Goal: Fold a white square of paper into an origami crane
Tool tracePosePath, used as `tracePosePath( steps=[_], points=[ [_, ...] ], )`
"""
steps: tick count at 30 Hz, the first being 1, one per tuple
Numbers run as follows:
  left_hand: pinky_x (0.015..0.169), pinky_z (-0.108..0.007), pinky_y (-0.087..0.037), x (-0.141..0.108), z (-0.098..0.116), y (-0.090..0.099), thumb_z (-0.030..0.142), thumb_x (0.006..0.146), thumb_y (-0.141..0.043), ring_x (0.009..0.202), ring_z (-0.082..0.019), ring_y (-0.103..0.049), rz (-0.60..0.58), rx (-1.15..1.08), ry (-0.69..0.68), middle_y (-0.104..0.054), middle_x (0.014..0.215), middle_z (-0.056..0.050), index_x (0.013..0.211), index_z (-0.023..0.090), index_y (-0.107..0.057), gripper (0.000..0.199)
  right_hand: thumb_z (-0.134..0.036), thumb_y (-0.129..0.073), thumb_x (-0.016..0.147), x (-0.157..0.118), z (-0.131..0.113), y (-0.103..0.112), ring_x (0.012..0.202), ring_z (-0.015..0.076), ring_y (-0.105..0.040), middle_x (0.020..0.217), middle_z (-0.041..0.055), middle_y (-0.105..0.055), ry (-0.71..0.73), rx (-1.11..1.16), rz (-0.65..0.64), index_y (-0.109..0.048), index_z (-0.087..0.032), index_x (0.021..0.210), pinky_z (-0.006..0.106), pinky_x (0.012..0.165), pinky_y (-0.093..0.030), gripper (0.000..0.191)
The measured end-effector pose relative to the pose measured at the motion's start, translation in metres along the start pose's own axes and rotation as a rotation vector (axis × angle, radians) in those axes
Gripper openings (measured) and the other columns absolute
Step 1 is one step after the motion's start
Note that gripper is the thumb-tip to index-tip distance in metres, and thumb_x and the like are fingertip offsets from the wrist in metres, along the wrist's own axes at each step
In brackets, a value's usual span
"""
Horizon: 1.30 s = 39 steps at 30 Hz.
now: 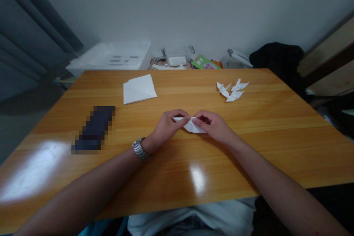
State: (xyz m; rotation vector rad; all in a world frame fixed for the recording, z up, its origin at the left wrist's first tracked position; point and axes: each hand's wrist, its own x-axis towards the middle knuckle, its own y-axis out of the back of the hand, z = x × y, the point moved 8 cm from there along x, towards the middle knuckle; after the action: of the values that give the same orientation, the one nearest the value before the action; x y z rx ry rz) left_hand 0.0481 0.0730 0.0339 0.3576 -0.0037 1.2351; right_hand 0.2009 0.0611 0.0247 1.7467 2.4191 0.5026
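A partly folded piece of white paper (pixel 194 127) is held between both hands, just over the middle of the wooden table (pixel 171 177). My left hand (pixel 173 122) pinches its left side, thumb and fingers closed on it; a metal-band watch sits on that wrist. From the other side my right hand (pixel 214 124) grips the paper, its thumb pressed near the centre fold. The fingertips of both hands almost meet. Parts of the paper are hidden behind the fingers.
Several folded paper birds (pixel 233 90) lie at the back right. White paper sheets (pixel 139 89) rest at the back left, with a pixelated dark object (pixel 95 129) nearer me. Beyond the table's far edge stand a white tray (pixel 110 64) and a green booklet (pixel 205 62).
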Motion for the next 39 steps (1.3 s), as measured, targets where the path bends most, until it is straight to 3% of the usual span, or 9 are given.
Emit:
tracePosePath(
  steps=[7, 12, 22, 31, 39],
  points=[
    [0.072, -0.023, -0.051, 0.001, -0.001, -0.002, 0.037, 0.087, -0.070, 0.079, -0.015, -0.067, -0.025, 0.018, 0.006, -0.075, 0.085, -0.004, 0.086, 0.015, -0.075, 0.022, -0.043, -0.061, 0.094, -0.001, 0.001, -0.002, 0.069, 0.0144, -0.053, 0.076, -0.0002, -0.061, -0.001, 0.011, -0.004, -0.065, -0.019, 0.084, 0.026, 0.063, -0.039, 0.026],
    [0.066, -0.024, -0.051, 0.001, -0.009, 0.000, 0.048, 0.087, -0.070, 0.073, -0.015, -0.065, 0.026, -0.132, 0.104, -0.073, 0.084, -0.005, 0.091, 0.014, -0.074, 0.034, -0.046, -0.062, 0.093, 0.000, 0.002, 0.008, 0.069, 0.0151, -0.053, 0.076, -0.0006, -0.061, -0.003, 0.032, 0.091, -0.064, -0.021, 0.083, 0.027, 0.065, -0.040, 0.027],
    [0.077, -0.028, -0.058, 0.000, -0.017, 0.002, 0.050, 0.086, -0.072, 0.081, -0.016, -0.069, 0.080, -0.301, 0.153, -0.077, 0.096, -0.009, 0.099, 0.014, -0.078, 0.039, -0.045, -0.062, 0.092, 0.002, 0.001, 0.013, 0.068, 0.0145, -0.051, 0.074, -0.0009, -0.059, -0.008, 0.044, 0.122, -0.063, -0.020, 0.082, 0.027, 0.064, -0.039, 0.027],
    [0.073, -0.026, -0.056, 0.001, -0.024, -0.002, 0.055, 0.092, -0.062, 0.079, -0.016, -0.070, -0.017, -0.367, 0.189, -0.078, 0.099, -0.012, 0.110, 0.013, -0.077, 0.048, -0.049, -0.064, 0.090, 0.001, -0.003, 0.017, 0.066, 0.0152, -0.049, 0.073, -0.0005, -0.058, -0.021, 0.051, 0.137, -0.064, -0.021, 0.081, 0.028, 0.062, -0.037, 0.030],
    [0.074, -0.028, -0.057, 0.004, -0.027, 0.002, 0.064, 0.097, -0.046, 0.086, -0.019, -0.070, 0.030, -0.458, 0.198, -0.075, 0.099, -0.015, 0.112, 0.011, -0.074, 0.062, -0.049, -0.063, 0.091, 0.002, 0.001, 0.022, 0.071, 0.0160, -0.051, 0.075, -0.0001, -0.058, -0.002, 0.019, 0.175, -0.063, -0.021, 0.081, 0.028, 0.065, -0.040, 0.029]
  ],
)
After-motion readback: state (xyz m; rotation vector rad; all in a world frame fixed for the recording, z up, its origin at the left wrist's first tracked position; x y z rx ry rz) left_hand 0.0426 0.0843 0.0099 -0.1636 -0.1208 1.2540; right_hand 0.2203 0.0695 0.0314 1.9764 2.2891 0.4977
